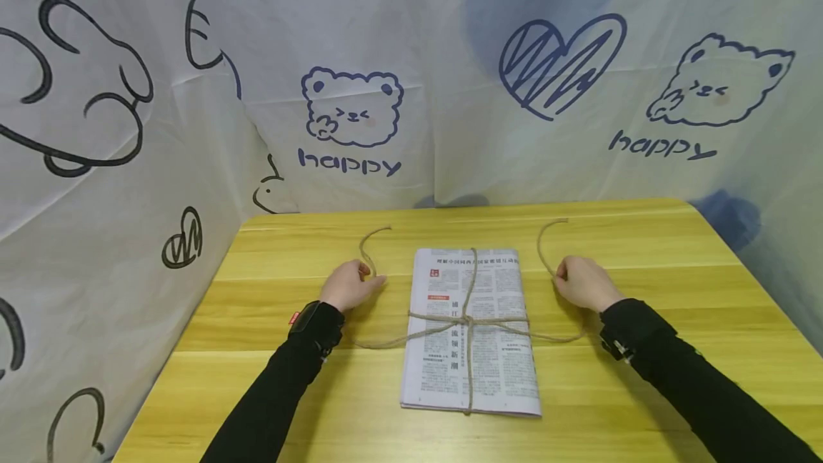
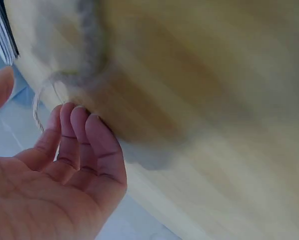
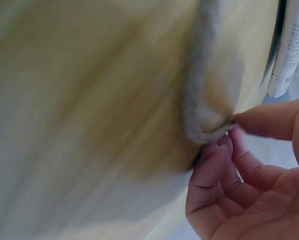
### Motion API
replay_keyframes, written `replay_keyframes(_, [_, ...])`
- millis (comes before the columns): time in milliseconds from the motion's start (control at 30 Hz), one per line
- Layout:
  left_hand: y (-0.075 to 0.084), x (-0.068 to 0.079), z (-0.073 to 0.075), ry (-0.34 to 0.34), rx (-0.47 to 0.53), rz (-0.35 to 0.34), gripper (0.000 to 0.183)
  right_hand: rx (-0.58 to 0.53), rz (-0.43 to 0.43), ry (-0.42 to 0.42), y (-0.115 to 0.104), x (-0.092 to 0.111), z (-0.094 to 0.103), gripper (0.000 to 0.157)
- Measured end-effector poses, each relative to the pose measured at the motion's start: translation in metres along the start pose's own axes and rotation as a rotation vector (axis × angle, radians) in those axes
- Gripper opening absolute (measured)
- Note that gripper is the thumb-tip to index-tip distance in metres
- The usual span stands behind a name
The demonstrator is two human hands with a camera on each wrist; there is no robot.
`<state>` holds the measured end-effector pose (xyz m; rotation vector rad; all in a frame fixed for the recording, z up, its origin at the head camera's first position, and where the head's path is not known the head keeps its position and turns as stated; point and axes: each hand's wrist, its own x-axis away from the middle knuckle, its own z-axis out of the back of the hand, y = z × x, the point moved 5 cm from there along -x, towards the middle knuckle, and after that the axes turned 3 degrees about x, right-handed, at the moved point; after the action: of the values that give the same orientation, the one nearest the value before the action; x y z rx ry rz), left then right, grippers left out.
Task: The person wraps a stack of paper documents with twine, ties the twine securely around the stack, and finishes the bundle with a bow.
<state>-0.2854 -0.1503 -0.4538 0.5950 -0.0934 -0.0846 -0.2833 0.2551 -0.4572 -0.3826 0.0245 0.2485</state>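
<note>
A folded newspaper stack (image 1: 437, 377) lies on the table with jute twine (image 1: 471, 370) crossed over it both ways and meeting near its middle. The twine's two loose ends run out to either side. On the right, my right hand (image 1: 586, 284) pinches one twine end (image 3: 192, 100) between thumb and fingertips. At the left, my left hand (image 1: 350, 286) is at the other twine end (image 1: 368, 245). Its thumb (image 2: 0, 89) stands apart from the gently bent fingers (image 2: 105, 150) in the left wrist view, and the twine passes by the fingertips.
The yellow wooden table (image 1: 270, 256) is bounded behind by a white cloth (image 1: 450, 148) with bear and heart drawings. The same kind of cloth hangs at the left and right sides. Black sleeves (image 1: 263, 399) cover both forearms.
</note>
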Motion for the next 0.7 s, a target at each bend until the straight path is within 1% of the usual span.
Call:
replay_keyframes(67, [0.004, -0.006, -0.003, 0.009, -0.028, -0.001, 0.027, 0.007, 0.003, 0.004, -0.001, -0.001, 0.001, 0.012])
replay_keyframes(133, [0.006, -0.011, -0.005, 0.010, -0.041, 0.000, 0.028, -0.017, -0.012, -0.004, 0.000, -0.001, 0.001, 0.014])
replay_keyframes(167, [0.005, -0.012, -0.005, 0.012, -0.041, 0.006, 0.031, -0.043, -0.024, -0.005, 0.001, -0.001, 0.002, 0.016])
replay_keyframes(233, [0.001, -0.013, -0.004, 0.032, -0.023, 0.008, 0.032, -0.147, -0.052, -0.014, 0.005, 0.002, 0.004, 0.021])
replay_keyframes(300, [-0.005, -0.013, 0.001, 0.064, 0.034, 0.014, 0.029, -0.302, -0.093, -0.022, 0.010, 0.005, 0.007, 0.026])
replay_keyframes(367, [-0.013, -0.011, 0.007, 0.092, 0.121, 0.022, 0.026, -0.444, -0.126, -0.028, 0.016, 0.009, 0.012, 0.033])
replay_keyframes(467, [-0.026, -0.007, 0.017, 0.106, 0.239, 0.038, 0.029, -0.623, -0.175, -0.061, 0.027, 0.013, 0.017, 0.044])
replay_keyframes(500, [-0.031, -0.006, 0.020, 0.104, 0.271, 0.047, 0.029, -0.661, -0.183, -0.077, 0.030, 0.014, 0.019, 0.046])
replay_keyframes(567, [-0.037, -0.003, 0.024, 0.105, 0.302, 0.058, 0.029, -0.733, -0.197, -0.107, 0.035, 0.014, 0.019, 0.048])
replay_keyframes(633, [-0.042, -0.001, 0.025, 0.106, 0.314, 0.069, 0.029, -0.768, -0.196, -0.137, 0.036, 0.014, 0.018, 0.048])
replay_keyframes(700, [-0.042, -0.001, 0.025, 0.116, 0.314, 0.080, 0.028, -0.759, -0.184, -0.153, 0.035, 0.014, 0.016, 0.046])
